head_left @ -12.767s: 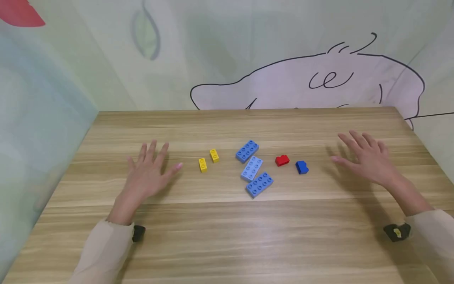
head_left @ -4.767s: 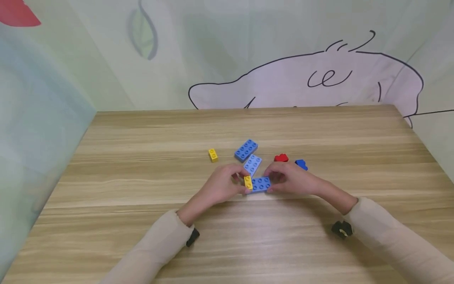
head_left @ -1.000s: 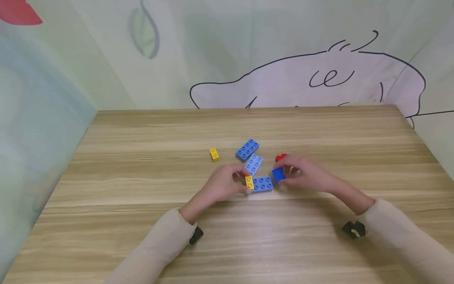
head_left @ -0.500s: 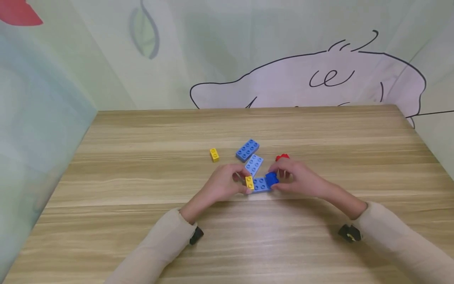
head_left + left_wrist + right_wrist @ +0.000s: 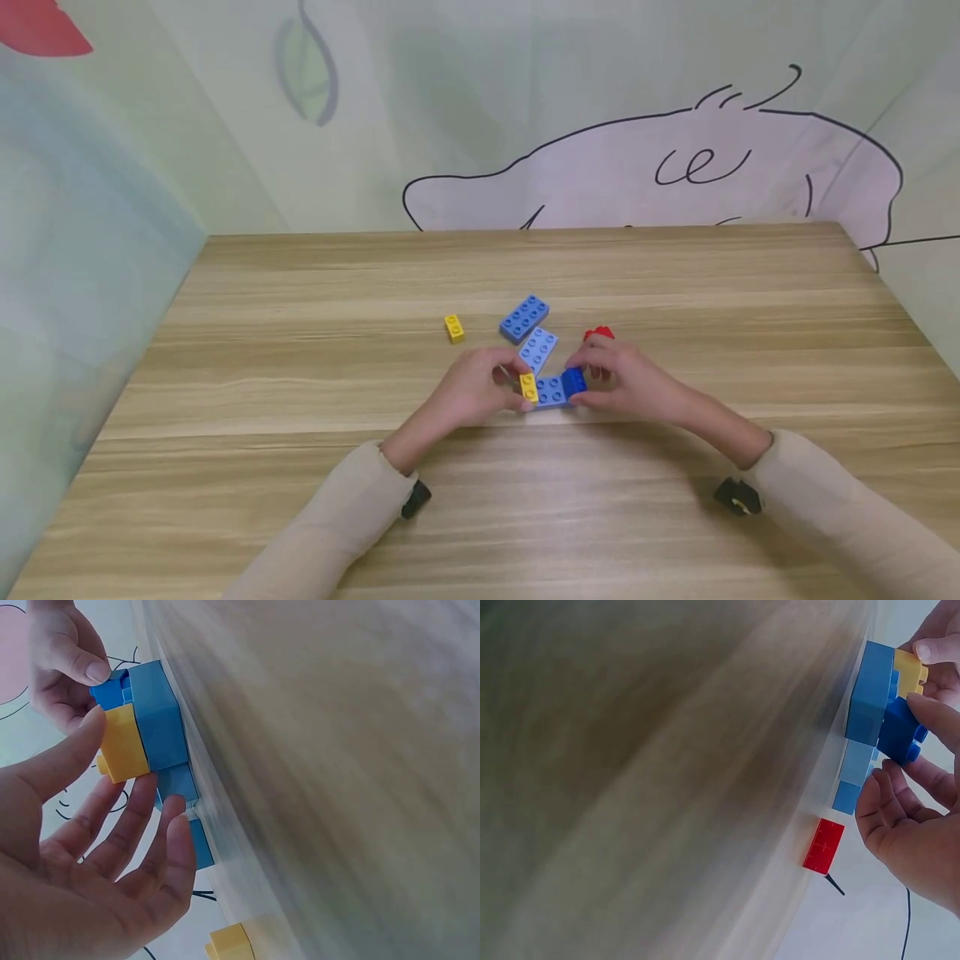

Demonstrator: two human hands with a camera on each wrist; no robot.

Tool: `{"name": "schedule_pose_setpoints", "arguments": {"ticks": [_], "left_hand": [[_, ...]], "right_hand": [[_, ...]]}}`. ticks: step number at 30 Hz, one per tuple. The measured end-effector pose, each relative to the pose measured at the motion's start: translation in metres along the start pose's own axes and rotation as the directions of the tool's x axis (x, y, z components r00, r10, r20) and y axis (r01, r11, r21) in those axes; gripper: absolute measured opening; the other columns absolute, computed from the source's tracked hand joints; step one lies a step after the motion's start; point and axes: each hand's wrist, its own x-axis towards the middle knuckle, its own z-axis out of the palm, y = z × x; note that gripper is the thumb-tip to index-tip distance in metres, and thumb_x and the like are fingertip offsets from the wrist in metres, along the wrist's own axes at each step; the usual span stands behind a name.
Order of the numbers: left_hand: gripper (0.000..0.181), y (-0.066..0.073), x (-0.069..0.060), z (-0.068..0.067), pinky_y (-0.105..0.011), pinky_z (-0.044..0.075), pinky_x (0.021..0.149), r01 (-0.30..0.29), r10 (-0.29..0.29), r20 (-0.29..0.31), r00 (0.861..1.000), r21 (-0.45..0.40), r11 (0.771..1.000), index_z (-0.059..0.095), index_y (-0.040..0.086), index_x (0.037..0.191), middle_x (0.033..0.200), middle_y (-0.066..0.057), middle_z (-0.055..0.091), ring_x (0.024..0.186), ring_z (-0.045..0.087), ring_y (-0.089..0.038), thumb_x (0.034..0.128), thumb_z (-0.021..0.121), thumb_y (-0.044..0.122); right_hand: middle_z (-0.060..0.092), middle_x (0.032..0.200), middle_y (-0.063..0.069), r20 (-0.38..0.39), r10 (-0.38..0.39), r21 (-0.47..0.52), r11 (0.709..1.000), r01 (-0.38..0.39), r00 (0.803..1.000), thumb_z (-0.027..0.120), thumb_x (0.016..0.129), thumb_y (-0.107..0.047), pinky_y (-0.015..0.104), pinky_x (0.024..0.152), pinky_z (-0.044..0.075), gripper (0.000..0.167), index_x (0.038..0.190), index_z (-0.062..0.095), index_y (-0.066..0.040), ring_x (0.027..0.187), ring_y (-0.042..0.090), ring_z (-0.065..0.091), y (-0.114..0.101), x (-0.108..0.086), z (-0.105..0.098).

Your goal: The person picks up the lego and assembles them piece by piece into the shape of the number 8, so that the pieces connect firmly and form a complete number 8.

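Note:
My left hand [image 5: 483, 385] pinches a yellow two-stud brick [image 5: 528, 387] that sits on the left end of a blue eight-stud brick [image 5: 550, 391]. Thumb and fingers of my right hand [image 5: 637, 385] grip a small dark blue brick [image 5: 573, 382] over the blue brick's right end. In the right wrist view the dark blue brick [image 5: 898, 731] touches the top of the blue brick [image 5: 870, 694] and looks slightly tilted; whether it is fully pressed on I cannot tell. Two stud columns show between the yellow and dark blue bricks.
Just behind lie a light blue brick [image 5: 537, 350] and another blue brick [image 5: 524, 318]. A second yellow brick [image 5: 454, 328] is to the left. Behind my right hand is a red brick [image 5: 599, 333], partly hidden. The wooden table [image 5: 337, 275] meets a printed wall at the back.
My right hand has carried the dark blue brick left onto the blue brick's right end and turned it. Earlier, the yellow brick came from the left. The left hand has lately kept still.

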Motion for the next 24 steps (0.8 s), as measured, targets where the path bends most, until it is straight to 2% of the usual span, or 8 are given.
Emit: {"name": "schedule_pose_setpoints", "arguments": {"ticks": [15,24], "left_hand": [[0.031,0.0011,-0.0004,0.0005,-0.028,0.046,0.071,0.010,-0.010,-0.001,1.000,0.001,1.000,0.064,0.014,0.100,0.092,0.003,0.060,0.084,0.054,-0.015,0.0716,0.078,0.017],[0.031,0.0008,-0.0002,0.0008,-0.028,0.046,0.071,0.005,-0.005,-0.002,1.000,0.005,1.000,0.064,0.013,0.100,0.093,0.002,0.061,0.084,0.054,-0.015,0.0718,0.078,0.017]], "right_hand": [[0.060,0.098,0.001,-0.004,0.003,0.022,1.000,-0.003,1.000,0.076,0.075,-0.018,0.027,0.069,0.050,0.034,0.105,0.064,-0.005,0.082,0.014,0.053,-0.0017,0.0017,0.0009],[0.062,0.098,0.002,0.023,0.009,0.057,0.998,-0.011,1.000,0.075,0.076,-0.014,0.029,0.072,0.051,0.035,0.106,0.063,-0.003,0.082,0.012,0.057,-0.0027,0.0029,0.0006]]}}
